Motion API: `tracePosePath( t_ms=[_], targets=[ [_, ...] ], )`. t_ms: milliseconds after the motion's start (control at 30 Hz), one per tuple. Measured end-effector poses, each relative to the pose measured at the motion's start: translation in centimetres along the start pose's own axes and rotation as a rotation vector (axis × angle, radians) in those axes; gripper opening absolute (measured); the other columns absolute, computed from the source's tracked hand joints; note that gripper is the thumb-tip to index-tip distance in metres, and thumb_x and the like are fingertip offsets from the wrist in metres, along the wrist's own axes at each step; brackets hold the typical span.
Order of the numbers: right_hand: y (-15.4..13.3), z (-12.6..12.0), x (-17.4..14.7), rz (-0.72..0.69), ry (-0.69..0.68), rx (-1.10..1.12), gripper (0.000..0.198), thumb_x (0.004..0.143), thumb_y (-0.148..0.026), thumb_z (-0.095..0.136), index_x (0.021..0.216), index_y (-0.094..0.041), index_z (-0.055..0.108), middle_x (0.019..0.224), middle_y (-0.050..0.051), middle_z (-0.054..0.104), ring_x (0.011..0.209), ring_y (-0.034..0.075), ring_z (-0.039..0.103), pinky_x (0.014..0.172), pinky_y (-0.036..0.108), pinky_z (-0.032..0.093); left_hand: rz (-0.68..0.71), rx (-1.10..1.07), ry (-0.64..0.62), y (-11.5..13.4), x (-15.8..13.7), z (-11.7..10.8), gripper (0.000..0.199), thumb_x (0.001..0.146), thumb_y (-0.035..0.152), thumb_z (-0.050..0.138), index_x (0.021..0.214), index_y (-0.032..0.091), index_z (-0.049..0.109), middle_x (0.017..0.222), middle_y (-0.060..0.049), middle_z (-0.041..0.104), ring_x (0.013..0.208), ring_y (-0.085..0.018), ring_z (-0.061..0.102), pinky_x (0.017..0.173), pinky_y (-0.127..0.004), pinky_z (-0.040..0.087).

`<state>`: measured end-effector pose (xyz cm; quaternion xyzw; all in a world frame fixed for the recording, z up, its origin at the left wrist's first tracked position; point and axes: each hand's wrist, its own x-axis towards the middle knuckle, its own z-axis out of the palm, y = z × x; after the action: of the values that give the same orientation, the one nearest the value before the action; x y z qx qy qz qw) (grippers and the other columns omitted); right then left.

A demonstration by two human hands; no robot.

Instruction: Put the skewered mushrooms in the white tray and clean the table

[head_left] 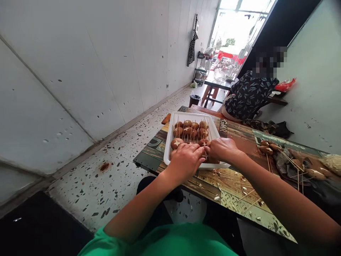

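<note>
A white plastic tray (168, 142) holds several skewered shiitake mushrooms (187, 131), their brown caps cut with pale crosses and thin wooden sticks pointing up. Over the tray's near side, my left hand (186, 158) is bent around mushrooms, thumb and fingers toward the right. At the tray's right edge my right hand (223, 148) is closed, its fingertips against the same skewered mushrooms (205, 153). The hands nearly meet there. My fingers hide much of the front row and the stick ends.
More mushroom skewers (266, 147) lie on dark cloth or plastic at the table's right. Loose sticks (249, 199) and pale scraps litter the patterned wooden tabletop (205, 186). Beyond it sits a person (250, 96) in a dark leaf-print shirt. A black bin (194, 100) stands on the floor.
</note>
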<state>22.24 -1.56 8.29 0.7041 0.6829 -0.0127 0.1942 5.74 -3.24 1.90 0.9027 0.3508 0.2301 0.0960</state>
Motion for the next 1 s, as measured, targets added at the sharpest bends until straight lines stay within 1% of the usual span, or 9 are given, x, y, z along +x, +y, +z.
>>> tracePosePath(
  t_ms=[100, 200, 300, 400, 500, 633, 800, 900, 1000],
  targets=[
    [2.5, 0.5, -2.4, 0.154, 0.164, 0.085, 0.058, 0.104, -0.053, 0.032, 0.118, -0.013, 0.071, 0.112, 0.018, 0.073, 0.104, 0.030, 0.070, 0.080, 0.035, 0.051, 0.075, -0.013, -0.123, 1.5, 0.9, 0.0, 0.047, 0.103, 0.040, 0.048, 0.142, 0.015, 0.056, 0.153, -0.013, 0.052, 0.143, -0.029, 0.046, 0.120, -0.053, 0.036],
    [8.0, 2.6, -5.6, 0.281, 0.300, 0.182, 0.051, 0.105, -0.050, 0.034, 0.123, -0.019, 0.070, 0.111, 0.013, 0.075, 0.103, 0.027, 0.069, 0.080, 0.033, 0.050, 0.084, 0.007, -0.211, 2.5, 1.7, 0.6, 0.058, 0.100, 0.050, 0.052, 0.145, 0.015, 0.052, 0.159, -0.014, 0.044, 0.149, -0.029, 0.038, 0.123, -0.055, 0.030],
    [14.4, 7.5, -9.5, 0.425, 0.131, 0.226, 0.045, 0.103, -0.045, 0.039, 0.116, -0.020, 0.074, 0.108, 0.011, 0.075, 0.104, 0.027, 0.069, 0.080, 0.033, 0.050, 0.091, 0.046, -0.244, 2.4, 2.3, 1.4, 0.059, 0.099, 0.052, 0.052, 0.143, 0.012, 0.053, 0.154, -0.017, 0.049, 0.146, -0.030, 0.042, 0.124, -0.058, 0.028],
    [18.9, 14.2, -13.6, 0.530, 0.049, 0.160, 0.043, 0.100, -0.032, 0.043, 0.132, -0.015, 0.066, 0.119, 0.014, 0.071, 0.104, 0.027, 0.069, 0.079, 0.034, 0.053, 0.145, 0.042, -0.144, 1.9, 2.5, 2.0, 0.055, 0.099, 0.048, 0.054, 0.139, 0.010, 0.057, 0.148, -0.018, 0.056, 0.140, -0.031, 0.050, 0.120, -0.058, 0.035],
    [20.3, 19.7, -15.8, 0.317, 0.249, 0.042, 0.059, 0.093, -0.012, 0.041, 0.152, -0.020, 0.048, 0.145, 0.012, 0.057, 0.127, 0.026, 0.059, 0.094, 0.035, 0.054, 0.226, 0.005, 0.057, 2.0, 2.2, 2.4, 0.051, 0.100, 0.045, 0.051, 0.135, 0.009, 0.060, 0.141, -0.018, 0.062, 0.133, -0.033, 0.057, 0.112, -0.060, 0.045],
    [21.2, 23.0, -14.4, 0.013, 0.445, -0.040, 0.064, 0.092, -0.006, 0.036, 0.152, -0.028, 0.048, 0.160, 0.005, 0.043, 0.149, 0.028, 0.036, 0.116, 0.046, 0.041, 0.314, -0.020, 0.243, 3.1, 1.1, 2.6, 0.040, 0.100, 0.039, 0.055, 0.128, 0.011, 0.064, 0.134, -0.016, 0.066, 0.126, -0.031, 0.061, 0.107, -0.056, 0.051],
    [23.1, 23.9, -9.3, -0.206, 0.335, 0.052, 0.054, 0.095, -0.019, 0.037, 0.145, -0.028, 0.055, 0.145, 0.007, 0.059, 0.142, 0.030, 0.046, 0.113, 0.057, 0.038, 0.214, -0.021, 0.415, 2.0, -1.4, 1.6, 0.035, 0.096, 0.027, 0.062, 0.128, 0.013, 0.063, 0.132, -0.013, 0.067, 0.126, -0.024, 0.062, 0.110, -0.045, 0.052],
    [23.4, 23.3, -7.9, -0.256, 0.318, 0.109, 0.044, 0.092, -0.025, 0.042, 0.127, -0.024, 0.068, 0.132, 0.013, 0.067, 0.128, 0.031, 0.058, 0.114, 0.058, 0.033, 0.007, -0.010, 0.508, -0.1, -3.5, 0.4, 0.030, 0.097, 0.027, 0.060, 0.123, 0.013, 0.067, 0.128, -0.012, 0.070, 0.123, -0.022, 0.064, 0.110, -0.042, 0.053],
    [23.6, 21.7, -8.7, -0.228, 0.295, 0.218, 0.030, 0.092, -0.034, 0.049, 0.107, -0.024, 0.073, 0.119, 0.017, 0.069, 0.113, 0.028, 0.064, 0.104, 0.047, 0.044, -0.192, -0.025, 0.541, -1.7, -5.1, -0.3, 0.029, 0.097, 0.029, 0.058, 0.120, 0.015, 0.069, 0.126, -0.011, 0.071, 0.122, -0.021, 0.065, 0.110, -0.040, 0.053]
  ],
)
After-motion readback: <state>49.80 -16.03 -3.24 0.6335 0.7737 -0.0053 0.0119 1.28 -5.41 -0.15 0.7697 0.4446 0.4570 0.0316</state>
